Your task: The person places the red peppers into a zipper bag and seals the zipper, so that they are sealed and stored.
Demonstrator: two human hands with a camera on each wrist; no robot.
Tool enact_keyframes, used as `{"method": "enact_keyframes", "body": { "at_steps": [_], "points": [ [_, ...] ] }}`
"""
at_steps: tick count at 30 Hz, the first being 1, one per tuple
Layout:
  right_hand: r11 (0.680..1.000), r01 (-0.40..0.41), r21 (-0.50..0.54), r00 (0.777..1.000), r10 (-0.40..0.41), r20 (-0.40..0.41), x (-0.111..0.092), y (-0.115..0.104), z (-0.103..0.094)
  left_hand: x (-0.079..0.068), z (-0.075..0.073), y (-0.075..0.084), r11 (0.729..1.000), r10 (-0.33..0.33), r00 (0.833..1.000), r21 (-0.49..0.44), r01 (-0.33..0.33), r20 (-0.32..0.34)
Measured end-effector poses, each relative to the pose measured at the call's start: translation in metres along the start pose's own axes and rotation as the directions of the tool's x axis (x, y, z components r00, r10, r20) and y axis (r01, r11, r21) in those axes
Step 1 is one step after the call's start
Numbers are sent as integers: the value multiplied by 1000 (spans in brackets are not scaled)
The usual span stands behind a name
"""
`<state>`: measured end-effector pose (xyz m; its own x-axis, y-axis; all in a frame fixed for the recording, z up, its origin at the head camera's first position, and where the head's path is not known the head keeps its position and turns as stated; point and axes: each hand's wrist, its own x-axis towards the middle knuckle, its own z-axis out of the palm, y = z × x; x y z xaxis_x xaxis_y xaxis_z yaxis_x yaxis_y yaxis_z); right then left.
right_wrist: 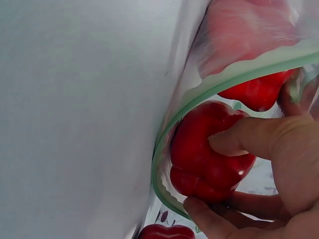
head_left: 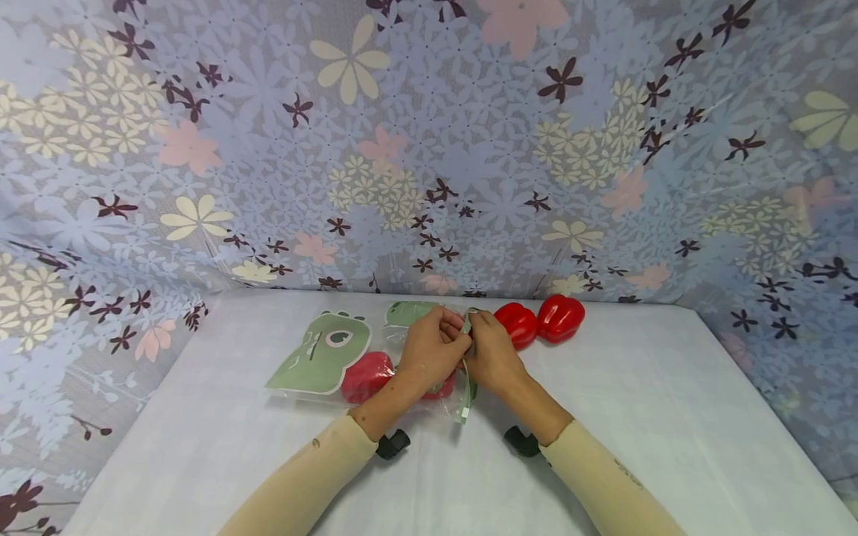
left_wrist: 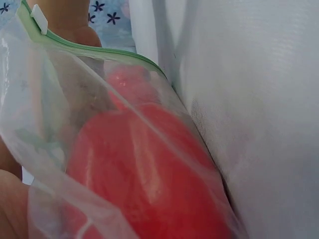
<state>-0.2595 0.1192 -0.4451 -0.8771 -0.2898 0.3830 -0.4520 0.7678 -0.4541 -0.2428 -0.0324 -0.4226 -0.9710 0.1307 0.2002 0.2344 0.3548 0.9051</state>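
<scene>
A clear zip bag with a green cartoon face lies on the table, its green-edged mouth facing right. Inside it show red bell peppers; one fills much of the left wrist view. My left hand pinches the bag near its mouth. Within the opening, my right hand grips another red bell pepper, thumb on top and fingers beneath. In the head view that pepper is mostly hidden by the hands.
Two glossy red bell peppers lie side by side on the white table, just beyond my right hand. A white slider sits on the bag's green zip edge. Floral cloth hangs behind the table.
</scene>
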Motion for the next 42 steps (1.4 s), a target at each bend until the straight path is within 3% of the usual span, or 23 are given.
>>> {"method": "enact_keyframes", "body": {
  "at_steps": [7,13,23,32,38,42],
  "points": [
    [1000,5,-8,999,-5,-39,0,1,1,1,0,-1,1000,14,1000,-2,-14,8],
    [999,-23,46,998,26,-64,2,1,2,1,0,-3,1000,11,1000,-22,-11,14],
    [995,-62,72,998,61,25,0,3,-4,0,0,-4,1000,11,1000,-10,-11,18],
    [997,-19,76,999,16,36,-11,9,-24,1,0,-2,999,-10,999,-49,12,42],
    [1000,-20,-21,999,19,-43,-10,14,-44,1,0,-2,998,-1,999,-62,4,51],
    [994,-65,-88,997,62,-36,-9,19,-57,1,0,-2,998,0,999,-60,3,47]
  ]
}}
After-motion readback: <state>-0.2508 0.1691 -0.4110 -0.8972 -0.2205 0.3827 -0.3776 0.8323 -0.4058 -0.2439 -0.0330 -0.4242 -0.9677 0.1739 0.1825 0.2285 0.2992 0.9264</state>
